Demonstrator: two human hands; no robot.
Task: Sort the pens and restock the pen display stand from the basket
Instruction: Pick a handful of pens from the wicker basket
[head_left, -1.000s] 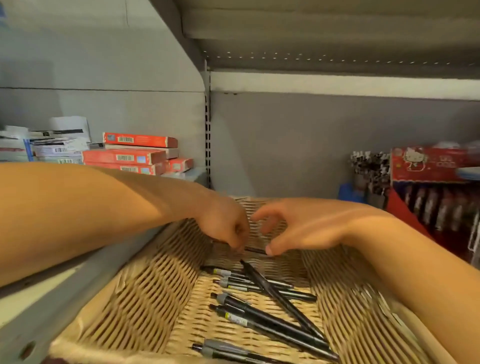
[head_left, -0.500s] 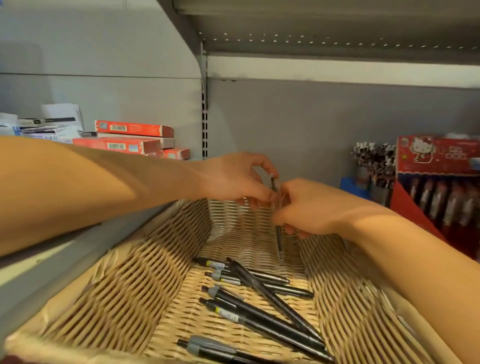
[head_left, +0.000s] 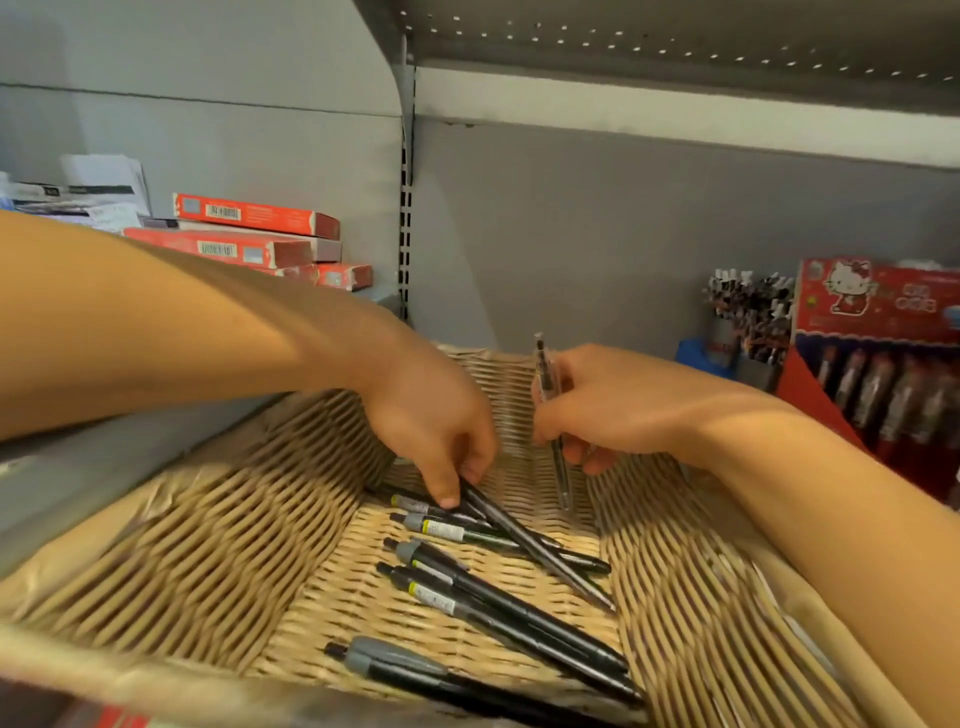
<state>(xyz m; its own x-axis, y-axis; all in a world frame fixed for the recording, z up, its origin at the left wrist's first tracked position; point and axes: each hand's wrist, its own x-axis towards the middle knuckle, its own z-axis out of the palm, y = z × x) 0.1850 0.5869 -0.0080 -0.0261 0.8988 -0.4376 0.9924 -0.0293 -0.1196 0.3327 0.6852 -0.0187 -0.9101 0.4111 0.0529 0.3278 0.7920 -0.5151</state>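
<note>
1. The right hand (head_left: 613, 410) is hovering over the far end of the wicker basket (head_left: 197, 561), its fingers curled round a clear pen (head_left: 551, 415) that is standing nearly upright, tip pointing down toward the basket floor.
2. The left hand (head_left: 436, 431) is reaching down into the same far end, thumb and fingertips closing on the upper end of a long black pen (head_left: 535, 545) that is lying slantwise across the others; whether the pinch is already firm I cannot tell.
3. The loose black pens (head_left: 498, 603) are lying on the basket floor, just nearer the camera than both hands, several overlapping.
4. The red display stand (head_left: 878, 332) is standing outside the basket, beyond its right wall, well apart from both hands.
5. Risk: the long pen is crossing over its neighbours, so lifting it by one end is likely to drag or flick them about.
6. Risk: the clear pen is being held near its middle in a loose-looking grasp; it may slip back down into the pile while attention is on the left hand.
7. Risk: mixing the clear pen with the black ones would undo the sorting.
</note>
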